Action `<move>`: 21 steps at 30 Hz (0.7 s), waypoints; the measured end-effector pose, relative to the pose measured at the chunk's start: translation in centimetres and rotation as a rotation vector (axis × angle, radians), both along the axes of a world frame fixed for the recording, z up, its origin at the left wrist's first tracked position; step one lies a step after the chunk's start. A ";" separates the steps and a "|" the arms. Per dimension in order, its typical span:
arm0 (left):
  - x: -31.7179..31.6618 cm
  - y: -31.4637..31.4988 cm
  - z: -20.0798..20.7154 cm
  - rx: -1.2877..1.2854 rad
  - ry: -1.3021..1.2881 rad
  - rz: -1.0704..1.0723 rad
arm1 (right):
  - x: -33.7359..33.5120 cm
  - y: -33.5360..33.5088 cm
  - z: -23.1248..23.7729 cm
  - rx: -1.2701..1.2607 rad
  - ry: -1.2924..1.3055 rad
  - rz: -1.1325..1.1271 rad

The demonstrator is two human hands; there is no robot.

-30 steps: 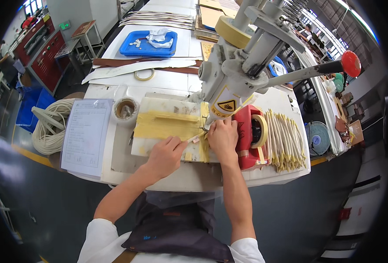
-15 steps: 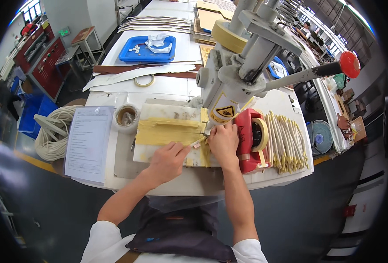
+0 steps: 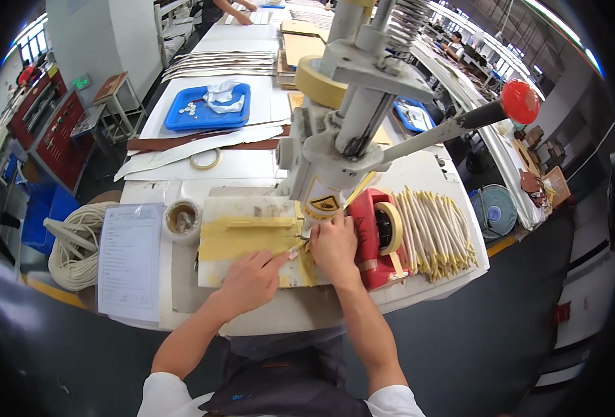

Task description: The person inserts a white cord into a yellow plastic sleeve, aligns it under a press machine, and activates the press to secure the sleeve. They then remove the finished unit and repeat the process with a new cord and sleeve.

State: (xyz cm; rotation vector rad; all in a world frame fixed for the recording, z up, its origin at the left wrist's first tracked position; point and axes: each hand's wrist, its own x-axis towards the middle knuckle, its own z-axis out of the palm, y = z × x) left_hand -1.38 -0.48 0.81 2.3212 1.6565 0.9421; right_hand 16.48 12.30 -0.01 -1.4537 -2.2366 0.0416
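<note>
My left hand (image 3: 250, 279) is closed, thumb and forefinger pinching a short whitish piece (image 3: 293, 254) at the foot of the hand press (image 3: 321, 156). It looks like a cord end, but most of it is hidden. Just beside it, my right hand (image 3: 334, 249) is bent with its fingertips together against the press's lower end; what they grip is hidden. Beneath both hands lies a white board (image 3: 213, 276) covered partly with yellow tape (image 3: 241, 238). A red tape dispenser (image 3: 368, 240) with a roll of cream tape stands right of my right hand.
Many white cords with yellow-taped ends (image 3: 436, 233) lie at the right. The press lever with its red knob (image 3: 520, 102) reaches out rightward. A tape roll (image 3: 182, 219), a paper sheet (image 3: 130, 260) and a cord coil (image 3: 78, 250) sit left. A blue tray (image 3: 208, 108) is farther back.
The whole view has shifted, so the bench and press appear farther left. Both hands stay at the press's foot, with the whitish piece still pinched in my left hand.
</note>
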 end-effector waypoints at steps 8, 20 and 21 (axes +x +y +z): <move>-0.1 1.3 2.6 -0.249 0.117 -0.043 | 0.1 0.2 0.1 -0.037 -0.019 -0.011; -0.5 -0.2 -0.6 0.014 -0.022 -0.024 | 0.1 -0.2 0.2 -0.067 -0.049 0.002; -0.5 -0.1 -0.7 0.018 -0.027 -0.029 | 0.1 -0.2 0.2 -0.061 -0.045 0.003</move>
